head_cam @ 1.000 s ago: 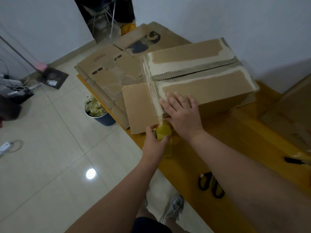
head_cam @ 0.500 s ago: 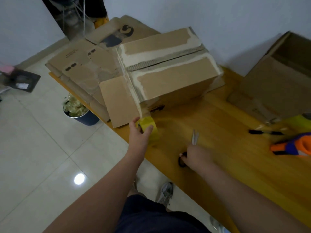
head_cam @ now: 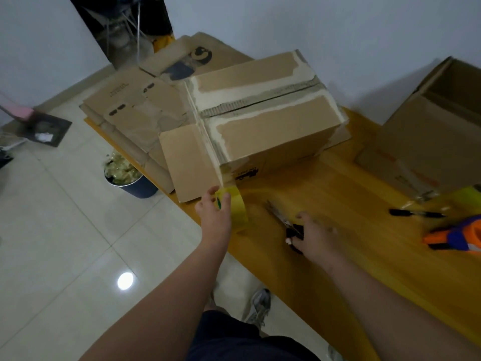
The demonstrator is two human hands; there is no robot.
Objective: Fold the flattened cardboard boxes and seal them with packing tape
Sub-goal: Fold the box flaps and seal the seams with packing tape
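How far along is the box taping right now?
Done: one box is folded up on the table. In hand: the left hand holds the tape roll at the box's near corner, while the right hand grips the scissors. Left: cutting the tape, and the flattened boxes behind.

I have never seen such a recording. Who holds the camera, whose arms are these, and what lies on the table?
There is no machine here. A person wears one camera on the head, looking down, so the arms are that person's own. The left hand holds a roll of yellow tape, whose strip reaches the corner of the folded cardboard box. The right hand grips black-handled scissors. On the wooden table also lie flattened cardboard, a second box, a black pen and an orange and blue object, too blurred to name.
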